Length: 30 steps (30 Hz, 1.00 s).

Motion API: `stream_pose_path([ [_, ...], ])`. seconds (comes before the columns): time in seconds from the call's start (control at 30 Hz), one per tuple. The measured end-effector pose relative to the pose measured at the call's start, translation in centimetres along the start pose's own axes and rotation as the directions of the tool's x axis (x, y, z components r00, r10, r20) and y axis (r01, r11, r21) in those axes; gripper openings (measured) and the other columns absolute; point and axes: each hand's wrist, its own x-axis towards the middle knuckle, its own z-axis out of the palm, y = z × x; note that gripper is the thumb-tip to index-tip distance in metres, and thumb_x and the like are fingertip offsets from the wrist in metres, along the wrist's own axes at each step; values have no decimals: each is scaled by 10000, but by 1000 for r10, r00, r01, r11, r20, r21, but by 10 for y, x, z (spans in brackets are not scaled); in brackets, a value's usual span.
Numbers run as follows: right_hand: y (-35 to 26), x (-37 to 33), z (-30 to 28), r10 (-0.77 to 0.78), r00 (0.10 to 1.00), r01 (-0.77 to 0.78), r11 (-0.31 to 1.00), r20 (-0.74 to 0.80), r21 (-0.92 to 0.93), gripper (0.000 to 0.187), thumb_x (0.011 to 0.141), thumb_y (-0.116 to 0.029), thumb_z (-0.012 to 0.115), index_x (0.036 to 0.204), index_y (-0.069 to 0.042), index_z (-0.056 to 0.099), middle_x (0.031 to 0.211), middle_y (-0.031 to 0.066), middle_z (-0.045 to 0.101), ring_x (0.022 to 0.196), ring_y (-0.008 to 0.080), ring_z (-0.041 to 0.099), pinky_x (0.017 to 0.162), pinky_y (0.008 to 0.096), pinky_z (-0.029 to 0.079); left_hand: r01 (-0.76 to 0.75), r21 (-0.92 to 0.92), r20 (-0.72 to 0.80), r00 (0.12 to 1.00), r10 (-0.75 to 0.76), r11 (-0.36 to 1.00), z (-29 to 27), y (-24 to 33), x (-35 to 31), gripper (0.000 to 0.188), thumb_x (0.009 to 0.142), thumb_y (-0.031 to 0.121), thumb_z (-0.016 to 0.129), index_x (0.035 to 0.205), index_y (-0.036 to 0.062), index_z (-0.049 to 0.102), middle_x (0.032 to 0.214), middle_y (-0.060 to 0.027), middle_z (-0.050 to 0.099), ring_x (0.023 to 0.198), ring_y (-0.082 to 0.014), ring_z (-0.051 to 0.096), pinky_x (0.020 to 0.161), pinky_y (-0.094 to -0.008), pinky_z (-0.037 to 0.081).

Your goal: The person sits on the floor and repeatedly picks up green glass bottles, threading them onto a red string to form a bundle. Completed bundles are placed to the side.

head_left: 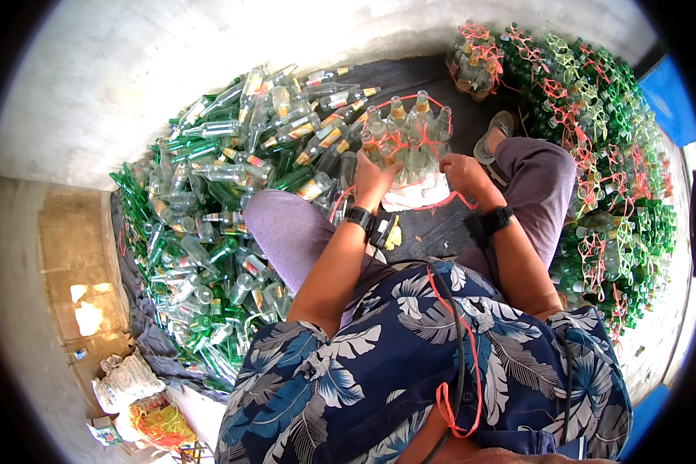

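Observation:
A cluster of clear glass bottles (419, 124) stands upright between my knees, with red string (400, 145) looped around their necks. My left hand (377, 178) is at the cluster's near left side, its thumb and fingers closed around a bottle there. My right hand (467, 176) is at the right side, fingers pinched on the red string. More string runs loosely around the base, beside a white patch (421, 193) at the front of the cluster whose kind I cannot make out.
A large heap of loose clear and green bottles (224, 178) lies to the left. Tied green bottles (595, 155) are stacked along the right wall. Another string-tied bundle (475, 66) stands at the back. Sacks and a netted orange bag (158, 421) lie at lower left.

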Motion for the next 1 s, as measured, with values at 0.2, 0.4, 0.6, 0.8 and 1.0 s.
stream_pose_path([
  [0.2, -5, -4, -1, -53, 999, 53, 998, -12, 22, 240, 933, -137, 508, 980, -21, 713, 932, 212, 718, 889, 418, 688, 794, 456, 548, 222, 93, -90, 973, -214, 971, 21, 15, 9, 1001, 764, 388, 834, 1500, -9, 283, 1375, -363, 435, 1202, -527, 555, 1021, -516, 486],
  [0.4, -14, -10, 9, -184, 983, 184, 983, -23, -20, 161, 890, -90, 548, 868, -44, 700, 867, 209, 705, 835, 416, 693, 722, 468, 549, -10, 207, -36, 999, 18, 978, 3, 13, 45, 808, 764, 241, 782, 1424, -5, 387, 1266, -316, 590, 1119, -503, 630, 943, -506, 535],
  [0.6, -25, -13, 23, -192, 981, 192, 981, -4, -40, 175, 904, -107, 531, 861, -43, 689, 851, 229, 701, 797, 436, 687, 708, 505, 540, -13, 311, 24, 1000, 6, 950, -14, 6, 57, 766, 777, 224, 797, 1433, 70, 432, 1242, -205, 691, 1149, -407, 673, 935, -480, 547],
  [0.8, -23, -14, 23, -161, 987, 161, 986, -20, -34, 191, 917, -121, 521, 862, -43, 687, 830, 237, 691, 780, 450, 679, 688, 523, 534, -447, 611, 16, 832, 554, 653, -20, 63, 7, 474, 841, 188, 768, 1273, 113, 586, 1123, -123, 630, 1078, -344, 646, 896, -461, 536],
  [1.0, -29, -16, 22, -149, 988, 149, 989, -33, 13, 199, 927, -135, 518, 858, -41, 679, 834, 247, 682, 787, 462, 673, 681, 527, 530, -837, 334, 323, 534, 781, 434, -2, 46, 23, 171, 907, 97, 667, 1075, 94, 694, 1009, -94, 676, 1012, -305, 659, 869, -424, 544],
])
